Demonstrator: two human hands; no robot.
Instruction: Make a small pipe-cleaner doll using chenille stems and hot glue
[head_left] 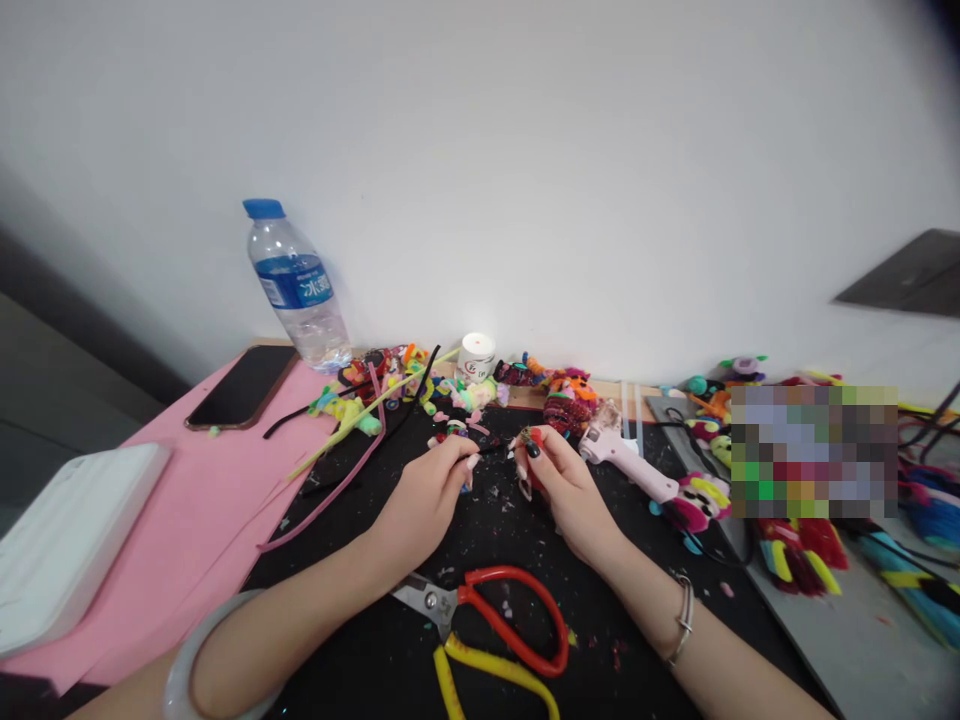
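Note:
My left hand (424, 500) is closed, thumb and forefinger pinching the end of what looks like a thin black pipe cleaner (493, 449). That dark strand spans the small gap to my right hand (574, 490), whose fingers are curled around a small red fuzzy piece (533, 437); its full shape is hidden behind them. Just in front of me on the black mat (360, 620) lie open scissors (517, 620) with one red and one yellow handle. A pale pink glue gun (630, 462) rests right of my right hand.
Pipe-cleaner dolls (570, 400) and a white paper cup (476, 357) line the wall. At left are a water bottle (300, 290), a phone (244, 386), a white box-like device (82, 540) and loose pipe cleaners (337, 500). More fuzzy figures (799, 555) lie on the right.

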